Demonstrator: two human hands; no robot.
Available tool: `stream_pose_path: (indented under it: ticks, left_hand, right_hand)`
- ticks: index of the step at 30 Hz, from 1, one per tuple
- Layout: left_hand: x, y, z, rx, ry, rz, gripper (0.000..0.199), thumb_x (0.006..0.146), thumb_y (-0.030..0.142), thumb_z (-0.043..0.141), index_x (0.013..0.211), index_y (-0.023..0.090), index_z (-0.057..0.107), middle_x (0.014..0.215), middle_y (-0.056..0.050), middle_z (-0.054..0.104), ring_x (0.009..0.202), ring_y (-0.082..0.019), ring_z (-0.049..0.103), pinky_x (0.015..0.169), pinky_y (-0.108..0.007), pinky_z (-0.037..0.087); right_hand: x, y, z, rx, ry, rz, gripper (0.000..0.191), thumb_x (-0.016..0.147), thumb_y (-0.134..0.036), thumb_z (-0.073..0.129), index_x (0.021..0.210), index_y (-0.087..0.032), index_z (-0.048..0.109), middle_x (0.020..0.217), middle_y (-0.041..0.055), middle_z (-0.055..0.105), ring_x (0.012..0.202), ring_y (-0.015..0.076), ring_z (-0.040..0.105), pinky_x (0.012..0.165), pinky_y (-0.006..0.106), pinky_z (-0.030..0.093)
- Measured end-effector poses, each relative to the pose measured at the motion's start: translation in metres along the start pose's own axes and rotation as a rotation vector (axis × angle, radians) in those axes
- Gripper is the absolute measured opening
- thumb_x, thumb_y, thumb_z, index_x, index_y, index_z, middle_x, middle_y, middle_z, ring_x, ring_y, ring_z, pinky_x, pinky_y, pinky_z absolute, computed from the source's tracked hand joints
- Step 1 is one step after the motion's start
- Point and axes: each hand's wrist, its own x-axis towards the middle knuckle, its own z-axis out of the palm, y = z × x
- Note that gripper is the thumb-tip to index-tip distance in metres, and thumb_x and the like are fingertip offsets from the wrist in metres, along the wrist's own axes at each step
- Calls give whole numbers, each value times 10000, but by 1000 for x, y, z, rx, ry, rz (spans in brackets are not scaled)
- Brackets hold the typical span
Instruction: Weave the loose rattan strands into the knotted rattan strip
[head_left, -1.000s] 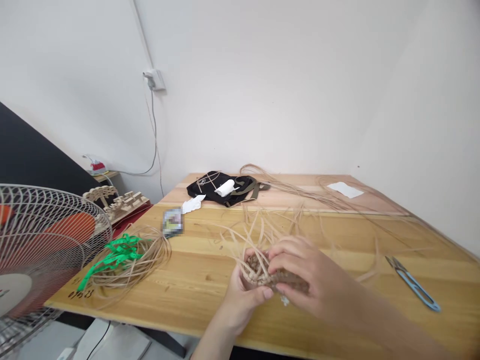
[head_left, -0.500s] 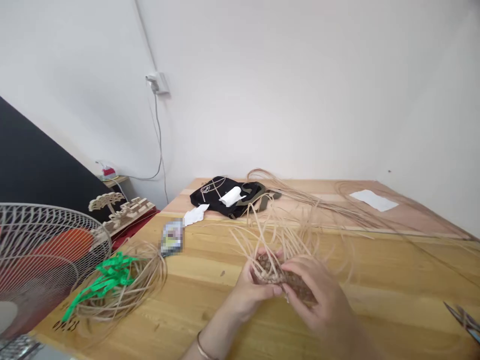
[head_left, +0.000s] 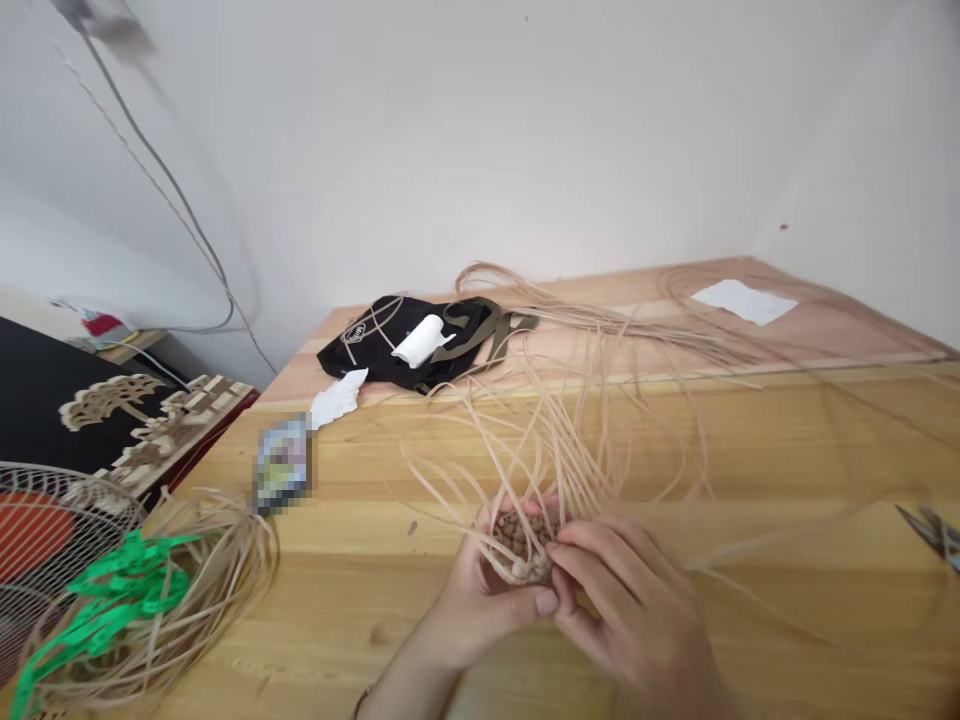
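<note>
A small woven basket (head_left: 517, 545) of tan strands is held just over the wooden table (head_left: 337, 610), with many loose strands (head_left: 559, 440) fanning up and away from its rim. Wrapped round its left side is my left hand (head_left: 487, 595), the thumb along the near edge and fingertips showing behind. My right hand (head_left: 626, 595) is at the basket's right side, thumb and fingers pinched at the rim. One or two long strands trail out to the right of it.
A coil of strands with green ribbon (head_left: 127, 590) lies left, near a fan (head_left: 67, 520). Behind are a black bag (head_left: 382, 340), white paper (head_left: 742, 300) and a long strand bundle (head_left: 570, 310). Scissors (head_left: 930, 535) lie at the right edge.
The view has turned right and down, so background things sit further left and higher. My right hand has shifted slightly at the rim, and more of the basket's inside shows.
</note>
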Motion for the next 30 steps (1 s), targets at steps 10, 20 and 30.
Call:
stream_pose_path:
  ticks: [10,20,30]
  left_hand:
    - [-3,-7,3,42,9,67,406,676,137,797,1031,253,638,1230,-63,658,1120,-237,620,951,-317,475]
    - [-2,-13,0,-36,-134,125,474,703,56,745,1103,257,587,1267,-50,626,1110,-175,623,937,-258,479]
    - [0,-6,2,-56,-165,80,452,721,45,735,1082,285,607,1209,-2,646,1061,-137,633,895,-224,490]
  right_hand:
    - [0,0,-7,3,-48,-4,166,779,-45,567,877,-178,587,756,50,716,697,183,651,718,333,488]
    - [-1,-2,-15,-38,-66,-7,98,868,-119,529,834,-192,585,732,36,689,655,154,684,637,241,553]
    - [1,0,-14,96,-145,64,146,793,-36,500,816,-166,563,787,39,636,723,109,643,669,183,503]
